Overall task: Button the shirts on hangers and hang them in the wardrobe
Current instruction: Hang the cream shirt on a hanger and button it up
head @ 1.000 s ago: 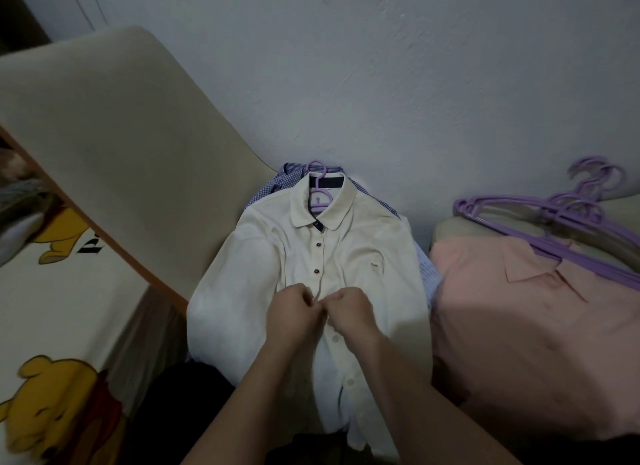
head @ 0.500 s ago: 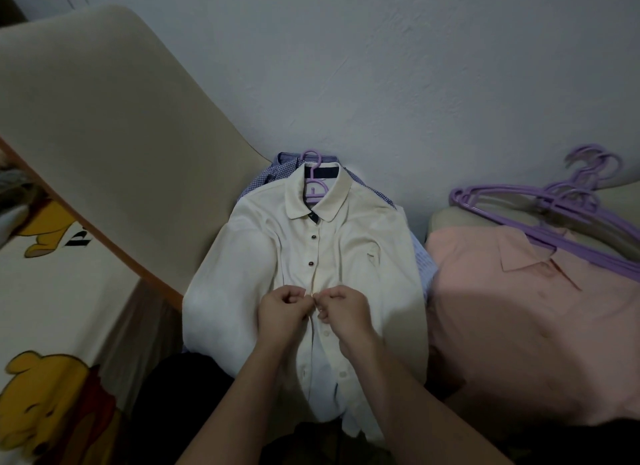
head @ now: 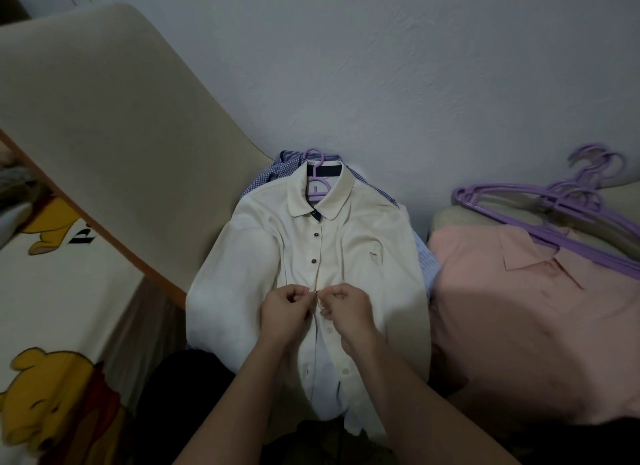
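Note:
A cream shirt (head: 360, 257) lies face up on a purple hanger (head: 316, 184), on top of a blue checked shirt (head: 273, 174). Its top two dark buttons are fastened. My left hand (head: 285, 309) pinches the left edge of the placket at mid-chest. My right hand (head: 346, 307) pinches the right edge beside it, with a small dark button (head: 317, 293) between the fingertips. Below my hands the front hangs open, showing several pale buttons.
A pink shirt (head: 519, 309) lies to the right, with several purple hangers (head: 561, 205) stacked on its far side. A beige cushion (head: 104, 135) leans at the left over a bear-print sheet (head: 41, 291). A grey wall stands behind.
My hands stay at the same button on the cream shirt, fingers slightly apart now compared with a second ago. The view has shifted a little.

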